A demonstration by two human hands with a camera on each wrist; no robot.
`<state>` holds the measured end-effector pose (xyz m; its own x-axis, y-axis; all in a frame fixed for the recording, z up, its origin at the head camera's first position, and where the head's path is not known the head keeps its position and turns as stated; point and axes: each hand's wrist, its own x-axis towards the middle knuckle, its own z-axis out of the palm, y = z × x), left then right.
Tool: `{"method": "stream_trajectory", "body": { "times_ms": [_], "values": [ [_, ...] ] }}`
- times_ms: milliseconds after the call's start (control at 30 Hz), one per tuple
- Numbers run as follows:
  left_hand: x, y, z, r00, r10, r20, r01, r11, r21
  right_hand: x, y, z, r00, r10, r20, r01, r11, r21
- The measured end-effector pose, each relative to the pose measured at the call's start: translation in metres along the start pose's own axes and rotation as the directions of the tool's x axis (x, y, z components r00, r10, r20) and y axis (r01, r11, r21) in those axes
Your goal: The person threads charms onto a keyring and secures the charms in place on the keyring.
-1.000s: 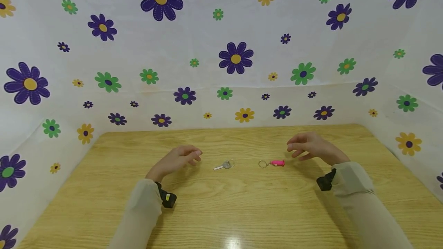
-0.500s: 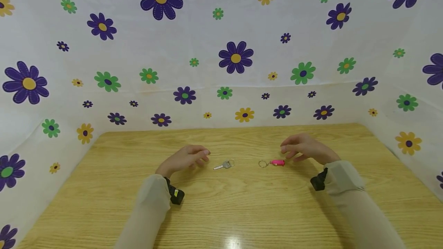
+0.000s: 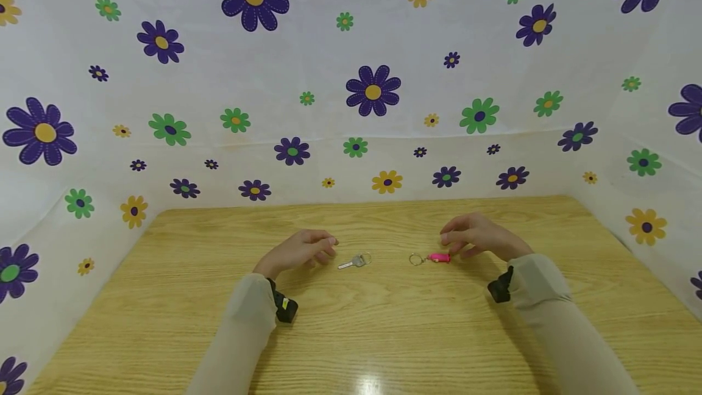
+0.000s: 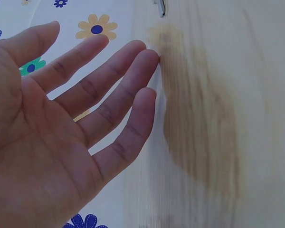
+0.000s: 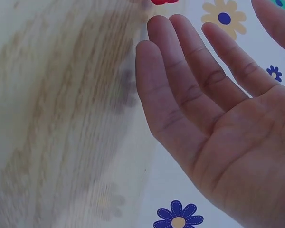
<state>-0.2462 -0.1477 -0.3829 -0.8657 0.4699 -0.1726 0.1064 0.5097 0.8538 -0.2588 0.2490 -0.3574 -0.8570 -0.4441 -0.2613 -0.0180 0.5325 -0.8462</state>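
Note:
A silver key (image 3: 353, 262) with a small ring lies on the wooden table, just right of my left hand (image 3: 300, 250). Farther right is a metal key ring (image 3: 416, 259) joined to a small pink keychain charm (image 3: 439, 258). My right hand (image 3: 481, 236) hovers close to the charm's right end. Both hands are held above the table with relaxed, slightly bent fingers and hold nothing. In the left wrist view the tip of the key (image 4: 160, 8) shows at the top edge. A bit of the charm (image 5: 164, 2) peeks in at the top of the right wrist view.
A light wooden table (image 3: 351, 334) spreads under both hands. Behind it and along both sides hangs a white cloth (image 3: 323, 60) printed with purple, green and yellow flowers. Each wrist wears a black camera (image 3: 285, 308).
Both hands have moved inward: the left one rightward, nearer the key, and the right one leftward, nearer the pink charm. The key and the charm lie where they were.

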Motion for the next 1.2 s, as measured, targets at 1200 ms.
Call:
{"method": "stream_trajectory", "body": {
  "times_ms": [1200],
  "values": [
    [0.033,0.014,0.022,0.996,-0.046,0.072,0.041,0.997,0.061,0.025,0.000,0.020,1.000,0.013,0.020,-0.011,0.994,-0.105]
  ]
}}
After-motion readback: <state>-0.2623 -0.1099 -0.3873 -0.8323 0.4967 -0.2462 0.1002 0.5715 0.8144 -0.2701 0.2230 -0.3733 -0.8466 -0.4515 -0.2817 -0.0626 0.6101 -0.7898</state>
